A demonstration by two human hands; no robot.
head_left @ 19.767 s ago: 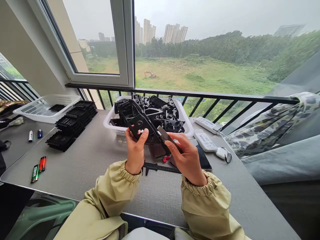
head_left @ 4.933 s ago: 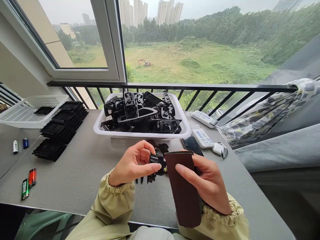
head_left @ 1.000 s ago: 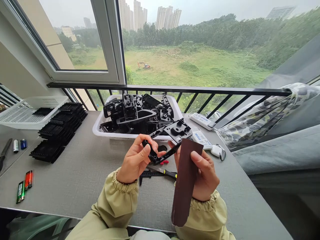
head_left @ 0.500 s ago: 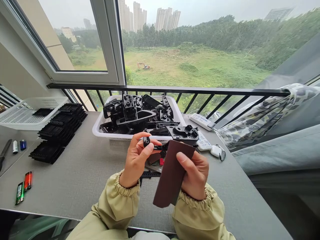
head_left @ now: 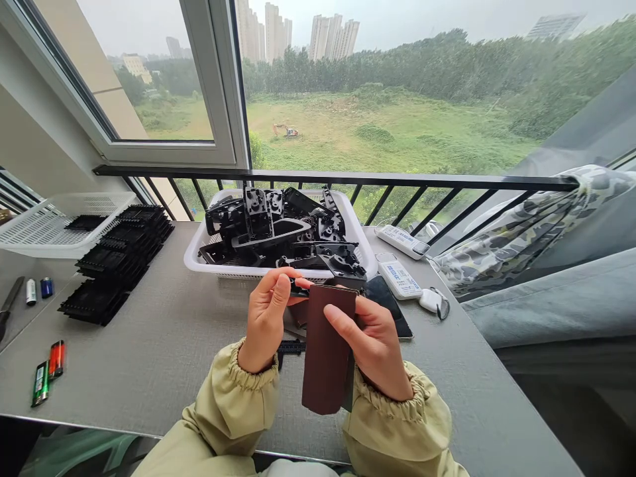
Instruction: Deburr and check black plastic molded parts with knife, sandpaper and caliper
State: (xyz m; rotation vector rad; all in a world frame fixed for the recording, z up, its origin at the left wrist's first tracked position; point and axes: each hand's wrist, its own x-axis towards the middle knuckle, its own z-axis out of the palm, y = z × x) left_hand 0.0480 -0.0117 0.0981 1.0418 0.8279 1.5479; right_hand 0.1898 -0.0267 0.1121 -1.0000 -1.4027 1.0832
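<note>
My right hand (head_left: 375, 338) is closed on a folded sheet of dark brown sandpaper (head_left: 325, 364), thumb flat on its front. The sheet hangs down in front of my sleeve. To its left, my left hand (head_left: 268, 311) pinches a black plastic part (head_left: 298, 290) between thumb and fingers. Most of that part is hidden behind the sandpaper and my fingers, and the sheet's upper edge overlaps it; contact between them cannot be seen. Below the hands, a black caliper (head_left: 292, 347) lies on the table, partly covered by the sandpaper.
A white basket (head_left: 199, 260) heaped with black plastic parts stands behind my hands. Stacked black trays (head_left: 119, 255) and another white basket (head_left: 30, 232) are at left, near batteries (head_left: 57, 358) and a knife (head_left: 10, 301). At right lie a dark tablet (head_left: 390, 308) and white boxes (head_left: 399, 277).
The black part has turned and dropped lower, now mostly behind the sandpaper. My right hand and the sheet have shifted left, and the sheet hangs more upright. The dark tablet is uncovered.
</note>
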